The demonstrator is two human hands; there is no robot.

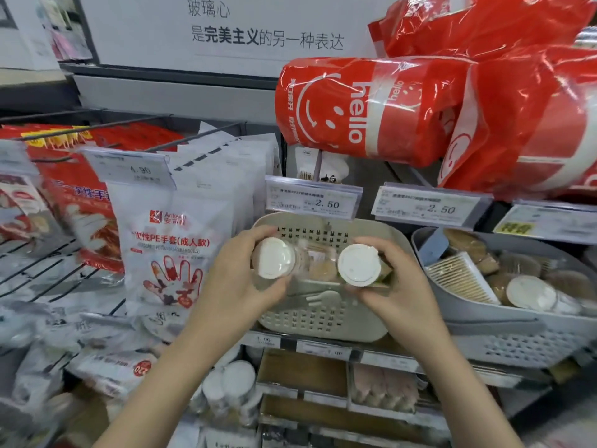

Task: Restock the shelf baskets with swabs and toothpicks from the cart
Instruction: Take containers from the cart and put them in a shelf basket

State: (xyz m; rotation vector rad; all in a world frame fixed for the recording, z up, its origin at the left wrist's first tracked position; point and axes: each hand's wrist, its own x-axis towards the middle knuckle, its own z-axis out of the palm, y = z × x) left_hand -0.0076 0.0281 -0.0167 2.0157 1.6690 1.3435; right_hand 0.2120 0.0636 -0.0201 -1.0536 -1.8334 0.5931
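Over the cream basket (323, 321) | your left hand (239, 282) grips one white-capped tub (274, 257), right hand (397, 292) grips another (359, 265) | caps face you, long axes pointing into the basket directly below.

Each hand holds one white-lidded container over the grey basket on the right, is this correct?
Not quite. The head view shows the left hand and right hand each holding one white-lidded container over the beige basket in the middle; the grey basket sits beside it.
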